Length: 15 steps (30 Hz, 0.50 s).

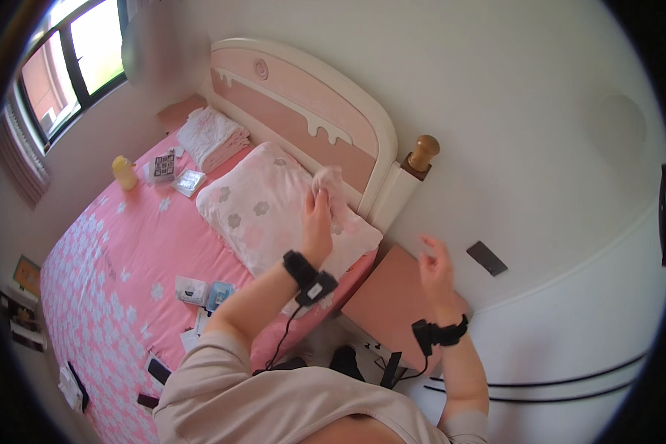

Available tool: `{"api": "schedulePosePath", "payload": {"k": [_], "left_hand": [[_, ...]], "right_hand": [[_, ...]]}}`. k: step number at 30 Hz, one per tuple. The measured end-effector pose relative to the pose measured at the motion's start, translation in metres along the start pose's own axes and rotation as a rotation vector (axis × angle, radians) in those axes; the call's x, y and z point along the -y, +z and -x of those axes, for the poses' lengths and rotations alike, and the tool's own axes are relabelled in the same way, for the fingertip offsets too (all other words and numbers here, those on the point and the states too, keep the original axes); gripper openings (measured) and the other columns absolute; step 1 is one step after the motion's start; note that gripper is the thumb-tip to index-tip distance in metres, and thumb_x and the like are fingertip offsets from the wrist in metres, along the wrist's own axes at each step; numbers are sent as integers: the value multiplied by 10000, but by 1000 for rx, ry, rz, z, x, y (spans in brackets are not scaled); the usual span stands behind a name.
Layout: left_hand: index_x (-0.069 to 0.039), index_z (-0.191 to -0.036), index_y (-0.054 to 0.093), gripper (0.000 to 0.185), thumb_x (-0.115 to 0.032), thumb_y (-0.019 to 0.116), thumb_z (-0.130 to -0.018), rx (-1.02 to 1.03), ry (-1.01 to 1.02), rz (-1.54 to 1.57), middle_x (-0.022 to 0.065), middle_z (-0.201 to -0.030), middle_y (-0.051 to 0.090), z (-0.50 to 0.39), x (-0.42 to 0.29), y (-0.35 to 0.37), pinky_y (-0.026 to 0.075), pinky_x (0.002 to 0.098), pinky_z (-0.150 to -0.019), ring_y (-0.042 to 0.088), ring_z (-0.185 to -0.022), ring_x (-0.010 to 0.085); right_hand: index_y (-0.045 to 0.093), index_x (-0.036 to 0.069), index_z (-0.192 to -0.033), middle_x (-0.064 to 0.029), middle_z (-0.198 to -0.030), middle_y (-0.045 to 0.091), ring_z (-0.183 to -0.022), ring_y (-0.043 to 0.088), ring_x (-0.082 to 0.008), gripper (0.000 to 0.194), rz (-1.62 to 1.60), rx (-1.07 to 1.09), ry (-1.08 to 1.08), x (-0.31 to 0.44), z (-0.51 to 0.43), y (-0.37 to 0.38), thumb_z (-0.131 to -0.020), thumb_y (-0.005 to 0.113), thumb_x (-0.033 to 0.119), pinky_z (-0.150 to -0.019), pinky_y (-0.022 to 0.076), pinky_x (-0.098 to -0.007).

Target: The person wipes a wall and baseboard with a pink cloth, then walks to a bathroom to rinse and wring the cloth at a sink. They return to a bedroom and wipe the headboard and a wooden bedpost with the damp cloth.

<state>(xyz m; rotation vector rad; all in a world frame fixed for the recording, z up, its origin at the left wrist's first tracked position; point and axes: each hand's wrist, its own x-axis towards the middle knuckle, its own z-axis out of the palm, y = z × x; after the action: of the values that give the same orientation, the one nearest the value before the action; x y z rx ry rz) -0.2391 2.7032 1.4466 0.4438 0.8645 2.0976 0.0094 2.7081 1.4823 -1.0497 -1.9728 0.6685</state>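
Observation:
My left hand (317,230) is raised over the head end of the bed, above the patterned pillow (261,208). Its fingers hold a thin, pale pinkish cloth or tissue (336,188), blurred and partly hidden by the hand. The pillow is white with grey and pink flowers and leans toward the pink-and-cream headboard (288,100). Over the pink bedside cabinet (386,288), my right hand (437,272) hangs in the air with bent fingers apart and nothing visible in them. Both wrists wear black strapped devices with cables.
Folded white cloth (213,139), a yellow bottle (124,172), a patterned box (164,166) and several packets (191,289) lie on the pink bedspread (161,238). A wooden knob (424,152) tops the bedpost. A dark wall plate (487,258) is to the right.

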Motion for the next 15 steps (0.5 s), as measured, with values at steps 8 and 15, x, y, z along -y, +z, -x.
{"api": "schedulePosePath", "payload": {"k": [8,15], "left_hand": [[-28,-1134,572,311,-258,486,-942,-244,629,-503,147,-1028,579,-178,0,67,410,344,-854,539,-966,261],[-12,-1108,606,320,-233,527,-891,-804,974,-707,209,-1063,564,-363,-62,57,401,428,-913,513,-1032,364]], "right_hand": [[592,47,-1125,-88,-1182,579,-1049,565,-198,252,47,-5,-258,-65,-162,-24,-890,511,5,-792,485,-278],[615,56,-1076,-102,-1163,570,-1126,499,-304,215,404,-76,-506,-98,-268,7,-871,553,70,-975,389,-417]]}}
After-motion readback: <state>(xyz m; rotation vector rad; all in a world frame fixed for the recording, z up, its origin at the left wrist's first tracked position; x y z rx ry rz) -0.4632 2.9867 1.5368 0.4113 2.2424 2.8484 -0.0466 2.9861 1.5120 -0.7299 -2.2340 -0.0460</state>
